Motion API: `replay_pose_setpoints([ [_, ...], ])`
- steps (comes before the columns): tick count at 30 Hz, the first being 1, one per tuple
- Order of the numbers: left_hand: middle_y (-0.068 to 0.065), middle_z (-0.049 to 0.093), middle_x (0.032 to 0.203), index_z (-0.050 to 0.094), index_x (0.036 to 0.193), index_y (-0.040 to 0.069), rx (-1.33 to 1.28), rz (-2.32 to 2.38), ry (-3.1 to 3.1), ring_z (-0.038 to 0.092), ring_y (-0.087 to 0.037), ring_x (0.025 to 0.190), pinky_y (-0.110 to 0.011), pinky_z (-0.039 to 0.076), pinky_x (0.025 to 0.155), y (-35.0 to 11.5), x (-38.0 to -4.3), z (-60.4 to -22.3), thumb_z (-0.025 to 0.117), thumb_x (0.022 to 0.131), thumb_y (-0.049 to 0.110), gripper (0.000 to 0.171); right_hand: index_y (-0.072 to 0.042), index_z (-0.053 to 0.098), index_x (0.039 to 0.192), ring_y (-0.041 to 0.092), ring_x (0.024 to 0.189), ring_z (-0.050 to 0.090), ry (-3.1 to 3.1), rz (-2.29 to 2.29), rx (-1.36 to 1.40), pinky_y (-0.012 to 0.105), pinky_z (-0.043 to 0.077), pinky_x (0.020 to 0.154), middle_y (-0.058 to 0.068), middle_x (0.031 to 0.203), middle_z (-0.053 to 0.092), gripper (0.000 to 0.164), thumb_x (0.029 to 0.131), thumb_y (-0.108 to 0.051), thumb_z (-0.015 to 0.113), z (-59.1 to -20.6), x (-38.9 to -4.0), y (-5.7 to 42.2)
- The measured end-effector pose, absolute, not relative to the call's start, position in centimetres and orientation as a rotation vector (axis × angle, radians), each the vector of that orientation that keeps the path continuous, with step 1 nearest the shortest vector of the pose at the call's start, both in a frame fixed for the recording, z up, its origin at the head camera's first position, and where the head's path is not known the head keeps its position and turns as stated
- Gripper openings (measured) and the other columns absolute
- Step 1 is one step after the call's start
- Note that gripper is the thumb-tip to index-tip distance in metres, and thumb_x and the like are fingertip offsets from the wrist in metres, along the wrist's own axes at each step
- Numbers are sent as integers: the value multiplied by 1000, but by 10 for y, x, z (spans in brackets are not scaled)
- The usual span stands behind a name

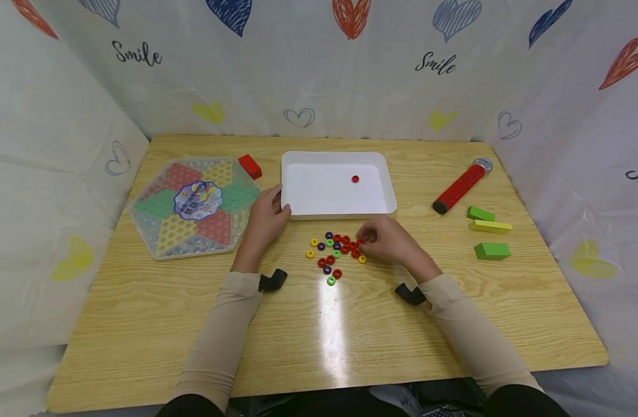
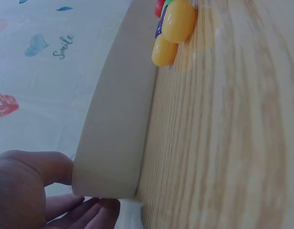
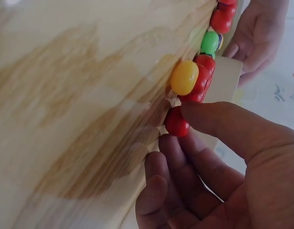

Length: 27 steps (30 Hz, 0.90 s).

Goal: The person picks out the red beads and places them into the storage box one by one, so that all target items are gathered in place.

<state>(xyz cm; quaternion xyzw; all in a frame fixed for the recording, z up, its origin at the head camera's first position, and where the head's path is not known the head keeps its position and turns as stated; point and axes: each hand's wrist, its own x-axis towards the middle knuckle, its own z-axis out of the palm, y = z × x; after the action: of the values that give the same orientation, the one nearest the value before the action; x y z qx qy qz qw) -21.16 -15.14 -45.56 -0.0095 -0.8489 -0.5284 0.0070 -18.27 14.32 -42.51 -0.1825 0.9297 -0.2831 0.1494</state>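
Note:
My left hand (image 1: 267,217) grips the front left corner of a shallow white tray (image 1: 319,188), thumb and fingers round its edge. One red bead (image 1: 355,179) lies inside the tray toward the right. My right hand (image 1: 389,240) is just in front of the tray, at the right side of a loose group of ring-shaped beads. Between its thumb and fingers it pinches a red bead (image 3: 177,122). Beside that bead, a yellow bead (image 3: 184,78) stands close to the thumb. The group mixes red, yellow, green and purple beads.
A hexagonal game board (image 1: 178,237) in clear plastic lies at left, with a red block (image 1: 250,167) behind it. To the right are a red microphone (image 1: 461,188), two green blocks (image 1: 492,251) and a yellow block (image 1: 490,226). A patterned curtain encloses the table.

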Motion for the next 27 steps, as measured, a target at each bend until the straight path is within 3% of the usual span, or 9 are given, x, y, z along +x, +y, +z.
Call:
replay_pose_setpoints([
  [27,-21,42,154,38,154,-2,-51,-1673,-2641,47,-29,143,-39,47,114,-153,-211,-456,57,98,10,60,-7,76,96,20,86,69,2729,-767,-568,37,60,80,7,94,75,11,88,-14,78,-401,-201,132],
])
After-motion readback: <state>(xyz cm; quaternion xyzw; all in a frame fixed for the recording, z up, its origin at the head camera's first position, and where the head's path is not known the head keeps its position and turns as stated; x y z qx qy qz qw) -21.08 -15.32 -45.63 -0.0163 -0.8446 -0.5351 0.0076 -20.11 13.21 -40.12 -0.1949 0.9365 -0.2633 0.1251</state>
